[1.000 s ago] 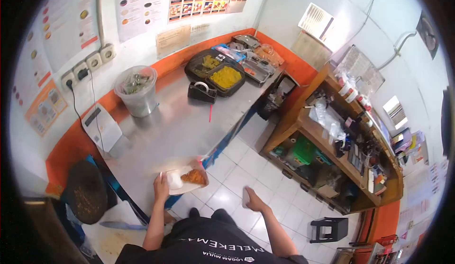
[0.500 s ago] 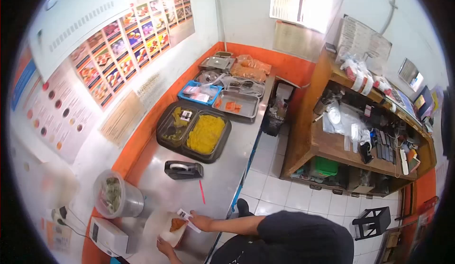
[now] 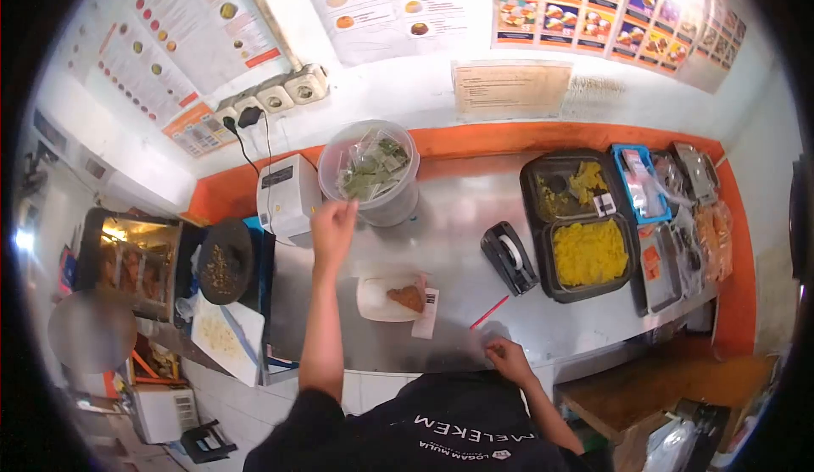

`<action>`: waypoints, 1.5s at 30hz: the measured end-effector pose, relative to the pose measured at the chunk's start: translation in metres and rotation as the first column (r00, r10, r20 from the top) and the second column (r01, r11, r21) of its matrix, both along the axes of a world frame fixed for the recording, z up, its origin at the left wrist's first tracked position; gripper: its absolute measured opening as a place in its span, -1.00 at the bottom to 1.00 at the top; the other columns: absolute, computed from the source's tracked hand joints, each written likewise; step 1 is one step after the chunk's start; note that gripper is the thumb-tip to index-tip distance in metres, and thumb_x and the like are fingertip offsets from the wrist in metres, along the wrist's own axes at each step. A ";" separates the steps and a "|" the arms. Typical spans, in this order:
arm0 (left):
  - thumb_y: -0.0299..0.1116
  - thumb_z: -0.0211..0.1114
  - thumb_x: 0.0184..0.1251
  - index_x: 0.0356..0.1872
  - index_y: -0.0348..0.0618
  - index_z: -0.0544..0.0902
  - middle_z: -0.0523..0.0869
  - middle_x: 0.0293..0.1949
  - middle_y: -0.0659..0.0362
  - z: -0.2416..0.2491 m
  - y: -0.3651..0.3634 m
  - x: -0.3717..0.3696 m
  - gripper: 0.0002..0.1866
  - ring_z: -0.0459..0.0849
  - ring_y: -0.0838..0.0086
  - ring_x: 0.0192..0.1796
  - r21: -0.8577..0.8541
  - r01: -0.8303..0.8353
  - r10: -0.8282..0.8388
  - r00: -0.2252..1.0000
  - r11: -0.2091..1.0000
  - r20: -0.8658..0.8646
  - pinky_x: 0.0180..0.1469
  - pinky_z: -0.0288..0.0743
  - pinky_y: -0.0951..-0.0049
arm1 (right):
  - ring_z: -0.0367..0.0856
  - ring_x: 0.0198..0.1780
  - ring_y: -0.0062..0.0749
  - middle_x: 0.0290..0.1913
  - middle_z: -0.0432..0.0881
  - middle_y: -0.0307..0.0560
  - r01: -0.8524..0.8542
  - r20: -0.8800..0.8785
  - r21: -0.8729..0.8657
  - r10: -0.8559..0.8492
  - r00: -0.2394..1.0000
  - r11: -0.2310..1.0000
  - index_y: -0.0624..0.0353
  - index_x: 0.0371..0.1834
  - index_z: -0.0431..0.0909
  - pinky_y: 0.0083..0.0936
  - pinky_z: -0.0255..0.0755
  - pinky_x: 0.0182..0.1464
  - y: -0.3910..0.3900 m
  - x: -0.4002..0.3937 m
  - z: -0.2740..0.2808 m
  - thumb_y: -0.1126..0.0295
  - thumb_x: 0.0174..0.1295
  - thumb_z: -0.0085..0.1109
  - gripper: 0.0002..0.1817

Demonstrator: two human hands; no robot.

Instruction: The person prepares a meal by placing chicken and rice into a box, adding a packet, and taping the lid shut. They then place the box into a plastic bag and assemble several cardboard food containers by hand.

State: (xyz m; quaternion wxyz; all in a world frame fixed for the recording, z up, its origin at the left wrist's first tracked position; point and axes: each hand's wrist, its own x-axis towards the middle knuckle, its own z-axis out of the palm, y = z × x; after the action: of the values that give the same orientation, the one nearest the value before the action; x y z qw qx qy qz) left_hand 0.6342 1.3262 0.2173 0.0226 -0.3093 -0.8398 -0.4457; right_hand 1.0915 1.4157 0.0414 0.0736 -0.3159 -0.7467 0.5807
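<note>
My left hand (image 3: pixel 333 224) is stretched forward, its fingers bunched at the near rim of a clear plastic tub (image 3: pixel 405 203) full of small bags with green leaves. Low over the front edge of the steel counter is my right hand (image 3: pixel 507 360), fingers curled in; what is between them, if anything, I cannot make out. Between the two arms stands an open white food box (image 3: pixel 373 301) with a brown fried piece (image 3: pixel 407 298) and something white inside. A printed paper slip (image 3: pixel 426 315) lies against its right side. Just ahead of my right hand is a red pen (image 3: pixel 489 312).
A white label printer (image 3: pixel 288 194) stands left of the tub. Rightward are a black tape dispenser (image 3: pixel 509 257), a black tray (image 3: pixel 632 290) of yellow food and a blue basket (image 3: pixel 642 185). A stone mortar (image 3: pixel 224 260) and cutting board (image 3: pixel 225 336) are at far left.
The view has swung left. Both hands have let go of the food box and the slip; my left hand has gone forward to the tub, my right back to the counter's front edge.
</note>
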 end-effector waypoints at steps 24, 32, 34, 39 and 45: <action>-0.53 0.32 0.29 -0.26 -0.26 0.72 0.70 -0.21 0.12 -0.023 -0.092 0.053 -0.93 0.68 0.29 -0.16 -0.242 0.346 -0.185 0.840 0.906 0.510 -0.07 0.53 0.37 | 0.60 -0.36 -0.49 -0.29 0.68 -0.07 0.073 0.298 0.046 -0.083 0.951 0.996 0.27 -0.01 0.62 -0.52 0.52 -0.27 0.073 0.034 0.037 0.51 0.33 0.20 -0.80; -0.45 0.35 0.22 -0.26 -0.23 0.78 0.71 -0.22 -0.05 -0.137 -0.115 0.107 -0.87 0.63 0.03 -0.07 -0.628 0.302 -0.290 0.949 0.717 0.125 0.05 0.46 0.08 | 0.69 -0.24 -0.28 -0.13 0.69 0.03 0.013 0.174 0.225 -0.053 0.983 0.974 0.21 0.06 0.62 -0.43 0.55 -0.15 0.160 0.026 0.126 0.47 0.33 0.22 -0.74; -0.42 0.38 0.22 -0.36 -0.32 0.72 0.70 -0.25 -0.09 -0.145 -0.125 0.107 -0.86 0.63 -0.03 -0.12 -0.608 0.210 -0.224 0.973 0.766 0.054 -0.01 0.48 0.06 | 0.68 -0.27 -0.35 -0.19 0.69 -0.02 0.156 0.117 0.225 -0.186 0.976 0.962 0.23 0.06 0.61 -0.45 0.55 -0.16 0.198 0.055 0.148 0.46 0.34 0.22 -0.75; -0.49 0.40 0.15 -0.43 -0.33 0.68 0.68 -0.40 -0.05 -0.125 -0.096 0.123 -0.90 0.65 0.07 -0.31 -0.620 0.041 -0.001 0.998 0.784 0.065 -0.20 0.47 0.10 | 0.64 -0.36 -0.62 -0.29 0.68 -0.21 0.495 -0.134 0.081 -0.483 0.865 0.865 0.31 -0.05 0.61 -0.64 0.49 -0.30 0.328 0.141 0.138 0.55 0.36 0.17 -0.85; -0.32 0.37 0.28 -0.27 -0.30 0.70 0.72 -0.48 0.01 -0.152 -0.071 0.195 -0.79 0.71 0.22 -0.33 -0.707 -0.110 0.347 0.916 0.699 0.200 -0.11 0.49 0.08 | 0.74 -0.34 -0.14 -0.37 0.75 0.10 0.602 -0.209 0.551 -0.603 0.770 0.578 0.30 -0.25 0.72 -0.31 0.57 -0.21 0.587 0.192 0.073 0.35 0.27 0.21 -0.79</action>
State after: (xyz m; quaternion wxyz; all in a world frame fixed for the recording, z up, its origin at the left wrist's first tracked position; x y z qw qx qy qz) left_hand 0.8289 1.2549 0.0648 -0.1722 -0.1114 -0.9682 -0.1433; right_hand 1.2839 2.0025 0.1141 0.3597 -0.5116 -0.7359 0.2594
